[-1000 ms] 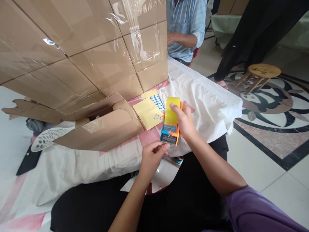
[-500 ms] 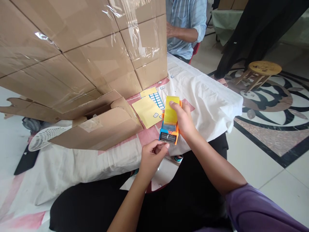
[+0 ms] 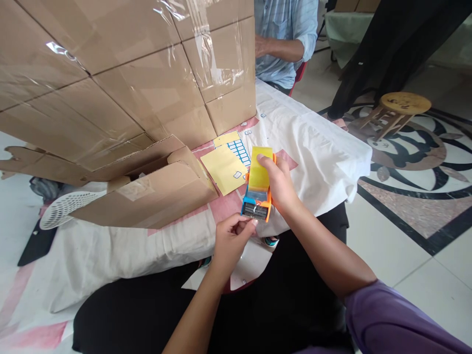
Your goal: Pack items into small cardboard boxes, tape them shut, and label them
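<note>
My right hand [image 3: 279,181] is wrapped around a blue and orange tape dispenser [image 3: 255,200] loaded with a yellow-looking roll of packing tape [image 3: 260,167]; the thumb lies on the roll. The dispenser's dark front end points toward me. There my left hand [image 3: 233,237] is closed in a pinch, thumb against fingers, at what looks like the loose end of the clear tape. To the left of both hands a cardboard box [image 3: 162,196] lies tilted on the cloth-covered table. Yellow sheets [image 3: 225,168] lie between the box and the dispenser.
Taped cartons [image 3: 140,83] form a tall wall behind the box. At left are a white perforated basket [image 3: 68,209] and a dark flat object [image 3: 37,246]. A person in a light blue shirt [image 3: 283,44] sits across the table [image 3: 313,132]. A wooden stool [image 3: 404,102] stands on the floor at right.
The dispenser and both hands keep nearly the same pose. The whole view has shifted very slightly.
</note>
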The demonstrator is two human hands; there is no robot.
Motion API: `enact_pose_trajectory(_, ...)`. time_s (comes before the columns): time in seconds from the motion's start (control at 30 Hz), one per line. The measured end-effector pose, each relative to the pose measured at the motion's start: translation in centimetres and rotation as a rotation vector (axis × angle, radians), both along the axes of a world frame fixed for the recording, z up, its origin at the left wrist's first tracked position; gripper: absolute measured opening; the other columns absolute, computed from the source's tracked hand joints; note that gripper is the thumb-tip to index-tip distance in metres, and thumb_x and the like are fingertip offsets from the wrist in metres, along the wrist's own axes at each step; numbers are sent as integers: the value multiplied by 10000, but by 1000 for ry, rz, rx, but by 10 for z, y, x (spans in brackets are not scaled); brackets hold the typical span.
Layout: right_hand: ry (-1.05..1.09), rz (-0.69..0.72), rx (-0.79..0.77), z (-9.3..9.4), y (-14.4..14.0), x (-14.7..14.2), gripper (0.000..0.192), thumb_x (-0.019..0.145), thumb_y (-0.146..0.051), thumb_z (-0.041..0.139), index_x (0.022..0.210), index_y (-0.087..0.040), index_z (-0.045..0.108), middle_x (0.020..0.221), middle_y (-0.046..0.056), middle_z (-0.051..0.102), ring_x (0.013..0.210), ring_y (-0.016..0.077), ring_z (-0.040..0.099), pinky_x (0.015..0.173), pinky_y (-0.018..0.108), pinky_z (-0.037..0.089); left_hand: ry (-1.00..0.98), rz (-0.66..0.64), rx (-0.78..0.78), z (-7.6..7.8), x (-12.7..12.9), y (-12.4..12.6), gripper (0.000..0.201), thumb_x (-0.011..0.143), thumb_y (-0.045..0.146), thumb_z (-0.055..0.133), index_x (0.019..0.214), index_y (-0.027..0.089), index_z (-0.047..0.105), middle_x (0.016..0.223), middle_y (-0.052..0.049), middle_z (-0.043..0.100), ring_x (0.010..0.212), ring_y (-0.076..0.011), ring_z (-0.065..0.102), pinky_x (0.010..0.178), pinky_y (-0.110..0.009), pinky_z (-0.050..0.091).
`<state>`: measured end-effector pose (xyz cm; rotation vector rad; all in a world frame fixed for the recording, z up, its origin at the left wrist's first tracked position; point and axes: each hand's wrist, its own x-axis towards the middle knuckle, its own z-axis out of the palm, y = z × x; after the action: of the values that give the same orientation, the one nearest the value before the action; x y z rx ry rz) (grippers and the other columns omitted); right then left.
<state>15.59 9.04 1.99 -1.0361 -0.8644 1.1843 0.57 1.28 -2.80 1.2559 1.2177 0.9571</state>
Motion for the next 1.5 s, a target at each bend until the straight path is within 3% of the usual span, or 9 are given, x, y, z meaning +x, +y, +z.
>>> enact_pose_trajectory(0.3,28,-31,-9,0,-2,-2,367,845,-568,634,906,-207,603,765,23,642,725,208,673,673,336,584,-71,-9,38,-1,0,4,199,795,349,761,732,166,712,575,2,675,516,-120,601,531,-225,493)
enact_pose_trajectory(0.53,108,-11,-32,2,-5,-3,360,822,-566,660,866,-214,601,749,21,642,680,202,657,599,319,552,-117,-8,84,6,1,2,153,720,285,823,700,160,738,620,-17,711,525,-109,601,524,-211,505)
enact_pose_trajectory(0.9,137,-12,-26,3,-5,-4,327,835,-525,660,837,-203,604,755,20,643,676,185,652,616,309,542,29,22,121,5,2,-2,180,783,319,776,713,171,702,602,-2,704,552,-128,635,554,-221,507)
enact_pose_trajectory(1.07,90,-22,-22,3,-5,-4,328,849,-527,645,847,-202,600,745,7,639,671,171,642,625,296,534,101,73,185,4,1,-2,163,767,265,763,662,173,679,537,40,625,502,-87,547,512,-190,454)
enact_pose_trajectory(1.33,67,-38,-62,3,-6,-1,363,835,-576,654,853,-216,605,762,23,633,711,199,656,625,320,561,-89,-124,130,2,-7,6,198,862,325,703,750,164,733,636,-23,728,592,-140,677,583,-221,540)
enact_pose_trajectory(1.5,127,-24,-84,3,-5,0,365,806,-571,687,850,-218,609,766,36,641,722,219,665,618,340,578,-115,-134,86,1,-10,8,218,872,348,703,769,162,749,653,-34,745,621,-157,705,615,-233,568)
